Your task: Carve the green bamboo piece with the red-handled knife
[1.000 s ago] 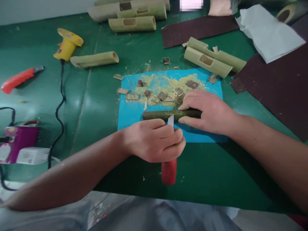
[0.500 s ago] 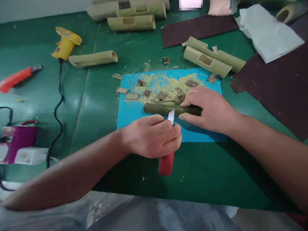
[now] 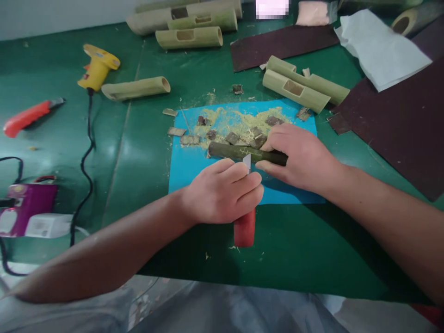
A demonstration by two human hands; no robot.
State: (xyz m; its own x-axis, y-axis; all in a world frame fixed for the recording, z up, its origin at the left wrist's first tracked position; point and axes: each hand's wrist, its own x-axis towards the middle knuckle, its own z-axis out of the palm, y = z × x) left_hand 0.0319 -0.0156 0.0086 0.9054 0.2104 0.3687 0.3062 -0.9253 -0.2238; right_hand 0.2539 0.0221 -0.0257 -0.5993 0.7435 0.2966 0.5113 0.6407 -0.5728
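Observation:
My left hand [image 3: 224, 193] is closed round a red-handled utility knife [image 3: 244, 227], whose blade tip rests against a dark green bamboo stick [image 3: 229, 151]. The stick lies crosswise on a blue mat [image 3: 189, 162]. My right hand [image 3: 300, 156] grips the stick's right end and presses it down onto the mat. Just behind the stick, a heap of yellowish shavings [image 3: 239, 121] and small dark bark chips covers the mat.
Pale bamboo tubes with cut slots lie at the back [image 3: 189, 38], the left [image 3: 137, 88] and the right [image 3: 294, 89]. A yellow glue gun [image 3: 98, 67] with its cord, another red knife [image 3: 26, 118], a purple device [image 3: 24, 203], dark sandpaper sheets [image 3: 398, 120] and white paper [image 3: 378, 46] surround the mat.
The knife and my left hand have pushed away from me toward the stick, which has shifted slightly farther up the mat and tilted. My right hand followed it.

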